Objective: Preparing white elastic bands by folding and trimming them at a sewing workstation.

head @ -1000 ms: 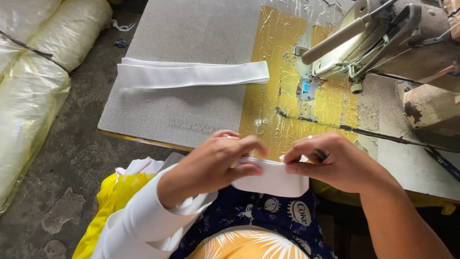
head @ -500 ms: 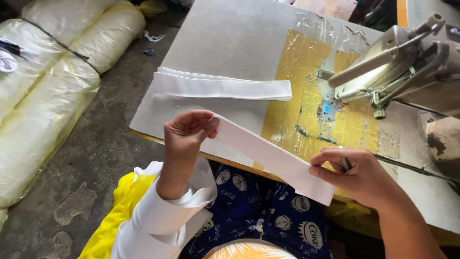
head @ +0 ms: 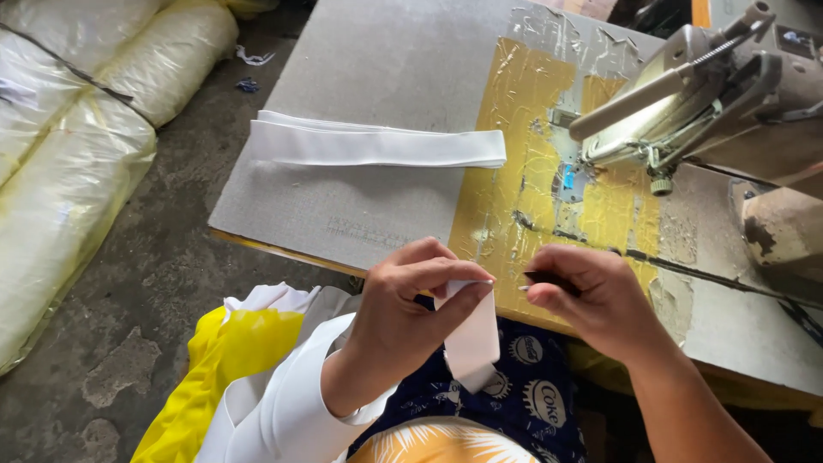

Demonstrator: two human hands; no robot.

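My left hand (head: 410, 302) pinches the top end of a white fabric strip (head: 474, 341) between thumb and fingers, and the strip hangs down over my lap. My right hand (head: 600, 300) is just to the right of it, apart from the strip, fingers curled around a small dark tool (head: 549, 279) whose kind I cannot make out. Both hands hover at the near edge of the grey sewing table (head: 386, 60). A flat stack of similar white strips (head: 377, 146) lies across the table farther away.
A sewing machine (head: 686, 94) stands at the right on a yellow taped patch (head: 531, 171). Plastic-wrapped bundles (head: 69, 129) lie on the concrete floor at the left. A yellow bag (head: 231, 360) with white fabric sits beside my left arm.
A second ago both hands held the strip together, then stretched it out between them. Now my right hand has let go and the strip hangs from my left hand alone.
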